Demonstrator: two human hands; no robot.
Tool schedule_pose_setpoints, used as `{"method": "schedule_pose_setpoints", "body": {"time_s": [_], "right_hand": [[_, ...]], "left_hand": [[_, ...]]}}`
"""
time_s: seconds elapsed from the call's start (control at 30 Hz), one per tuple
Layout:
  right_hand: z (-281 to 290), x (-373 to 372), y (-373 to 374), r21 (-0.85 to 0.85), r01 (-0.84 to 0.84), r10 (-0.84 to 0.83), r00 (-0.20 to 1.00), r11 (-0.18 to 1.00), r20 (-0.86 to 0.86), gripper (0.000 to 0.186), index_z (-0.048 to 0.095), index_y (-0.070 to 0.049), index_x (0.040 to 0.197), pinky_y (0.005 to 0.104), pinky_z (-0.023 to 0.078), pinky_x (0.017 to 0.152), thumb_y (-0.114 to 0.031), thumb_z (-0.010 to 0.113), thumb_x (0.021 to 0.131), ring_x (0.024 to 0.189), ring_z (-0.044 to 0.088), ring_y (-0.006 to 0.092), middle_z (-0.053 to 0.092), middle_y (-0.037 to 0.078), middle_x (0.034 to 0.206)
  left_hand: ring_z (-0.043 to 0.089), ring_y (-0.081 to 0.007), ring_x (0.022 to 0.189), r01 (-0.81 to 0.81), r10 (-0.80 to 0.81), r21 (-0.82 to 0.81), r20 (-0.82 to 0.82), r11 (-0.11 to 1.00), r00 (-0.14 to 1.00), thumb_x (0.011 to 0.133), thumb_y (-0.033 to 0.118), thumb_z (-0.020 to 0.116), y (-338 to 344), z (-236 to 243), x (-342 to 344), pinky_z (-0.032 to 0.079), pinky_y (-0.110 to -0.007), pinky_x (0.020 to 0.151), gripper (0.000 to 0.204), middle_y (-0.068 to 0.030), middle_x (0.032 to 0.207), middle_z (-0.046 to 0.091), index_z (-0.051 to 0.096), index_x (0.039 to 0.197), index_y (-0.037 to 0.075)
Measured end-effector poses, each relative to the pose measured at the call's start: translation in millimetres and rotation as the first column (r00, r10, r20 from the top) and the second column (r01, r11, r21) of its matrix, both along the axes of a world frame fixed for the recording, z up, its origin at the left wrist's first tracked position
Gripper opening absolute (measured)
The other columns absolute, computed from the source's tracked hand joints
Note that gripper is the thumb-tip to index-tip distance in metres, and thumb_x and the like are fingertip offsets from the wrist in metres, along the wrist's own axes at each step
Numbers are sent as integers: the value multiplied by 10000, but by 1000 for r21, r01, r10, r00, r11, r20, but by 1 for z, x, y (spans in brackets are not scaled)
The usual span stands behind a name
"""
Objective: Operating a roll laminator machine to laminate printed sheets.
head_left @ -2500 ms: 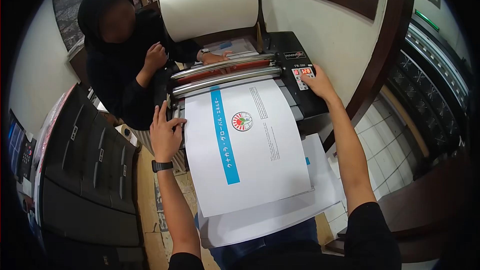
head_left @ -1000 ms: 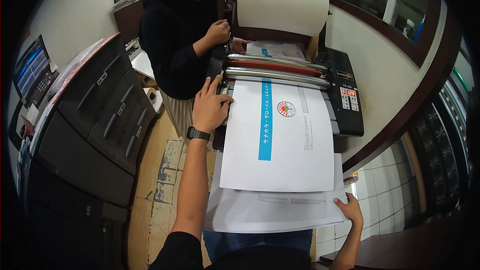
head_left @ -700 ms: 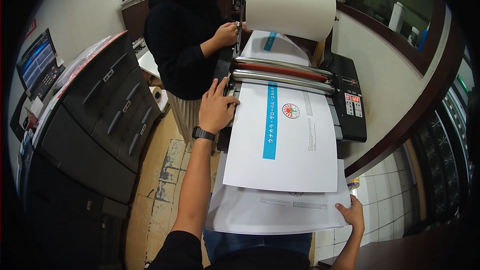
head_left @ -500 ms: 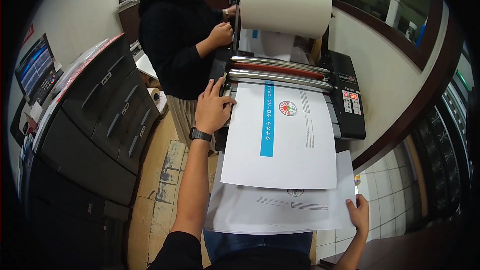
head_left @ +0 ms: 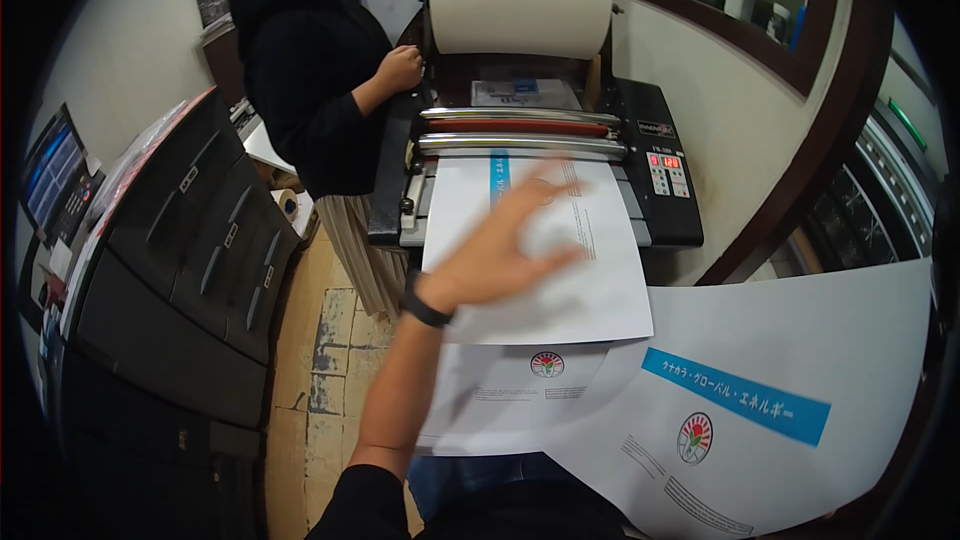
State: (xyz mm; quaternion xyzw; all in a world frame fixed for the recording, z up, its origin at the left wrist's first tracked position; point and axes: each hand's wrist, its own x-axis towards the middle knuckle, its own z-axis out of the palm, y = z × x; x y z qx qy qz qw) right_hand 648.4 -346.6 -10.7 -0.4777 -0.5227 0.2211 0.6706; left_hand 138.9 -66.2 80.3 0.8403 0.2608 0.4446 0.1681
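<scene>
My left hand (head_left: 505,250) hovers open, fingers spread (blurred), over the sheet (head_left: 560,280) below the laminator (head_left: 530,130); my right hand is hidden behind a lifted poster (head_left: 760,410).

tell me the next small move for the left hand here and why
Probably lower the left hand back onto the sheet feeding into the laminator's rollers: the hand hovers open and blurred above it, nothing holds that sheet straight, and the large sheet at lower right isn't placed yet.

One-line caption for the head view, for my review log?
Left hand spread open above a printed sheet on a roll laminator; another large printed sheet lifted at right.
</scene>
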Motion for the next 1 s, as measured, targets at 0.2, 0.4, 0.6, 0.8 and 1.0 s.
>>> {"method": "schedule_pose_setpoints", "body": {"time_s": [0.2,0.4,0.6,0.8,1.0], "right_hand": [[57,-6,61,60,-253,253,967,966,11,553,536,30,1139,317,593,753,-378,795,868,836,704,195,687,139,958],[98,-16,96,85,-417,418,908,905,1,540,514,16,1087,318,611,688,-396,791,875,772,707,194,674,128,888],[125,-23,90,64,-460,464,885,885,-45,534,496,4,1043,319,626,633,-411,788,880,719,710,193,662,120,830],[118,56,180,-670,-315,617,739,672,272,561,627,-3,866,210,444,505,-426,936,667,535,515,55,551,-46,639],[3,-48,229,-969,-157,947,290,193,141,351,767,6,1032,232,467,620,-220,906,801,685,594,47,666,-14,702]], "left_hand": [[451,-383,1384,475,-472,-25,87,879,877,860,417,802,-65,26,91,401,-473,1123,789,-250,1485,462,479,1455,11],[590,-162,902,680,-547,-318,416,660,726,942,367,747,-76,18,82,469,-324,897,552,-64,953,639,542,1308,8],[516,-86,539,816,-779,-395,302,422,549,1058,258,612,-109,34,80,394,-227,517,254,-46,766,602,597,1007,10],[666,-133,597,739,-494,-662,687,-125,533,1019,145,510,-144,10,83,566,-240,457,396,-110,1003,577,385,1357,-19],[713,-145,810,697,-19,-610,758,-376,652,943,147,532,-182,-72,53,632,-296,570,479,-101,1053,631,434,1359,-68]]}}
